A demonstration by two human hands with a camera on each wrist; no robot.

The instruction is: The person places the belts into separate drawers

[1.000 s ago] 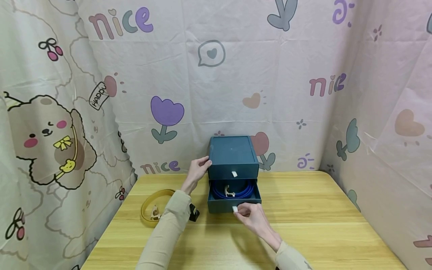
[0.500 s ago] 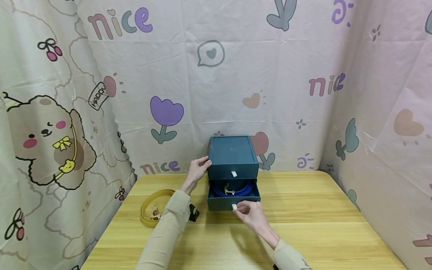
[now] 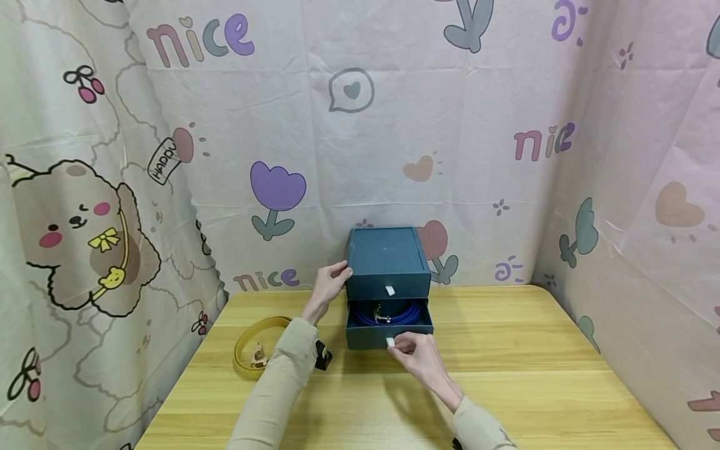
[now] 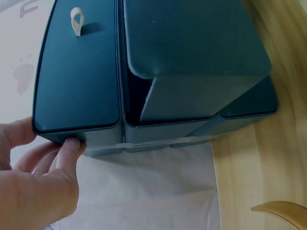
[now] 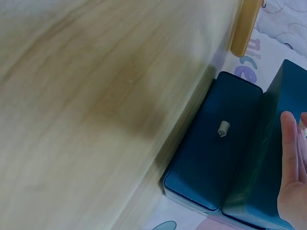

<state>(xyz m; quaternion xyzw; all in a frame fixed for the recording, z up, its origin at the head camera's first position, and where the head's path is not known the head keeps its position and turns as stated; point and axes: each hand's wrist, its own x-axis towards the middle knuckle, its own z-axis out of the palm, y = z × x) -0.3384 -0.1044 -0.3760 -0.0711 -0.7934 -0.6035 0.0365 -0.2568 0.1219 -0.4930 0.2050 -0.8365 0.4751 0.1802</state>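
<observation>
A dark teal drawer box (image 3: 387,250) stands at the back of the table. Its middle drawer (image 3: 368,339) is partly pulled out, holding a coiled blue belt (image 3: 413,314) with a metal buckle. My right hand (image 3: 422,359) pinches that drawer's white pull tab (image 3: 390,342). At the upper left edge of the box my left hand (image 3: 326,287) holds on, fingertips bent against the side in the left wrist view. The top drawer (image 4: 79,72) is closed, as is the bottom drawer (image 5: 218,143), seen below the pulled-out one in the right wrist view.
On the wooden table (image 3: 506,356), left of the box, lies a coiled yellow belt (image 3: 243,362) with a gold buckle. A small black item (image 3: 323,355) shows partly behind the left sleeve. Printed cloth (image 3: 360,156) hangs behind and at both sides.
The middle drawer has slid a little way back into the box, with my right hand moving along on its tab. My left hand has stayed on the box's edge.
</observation>
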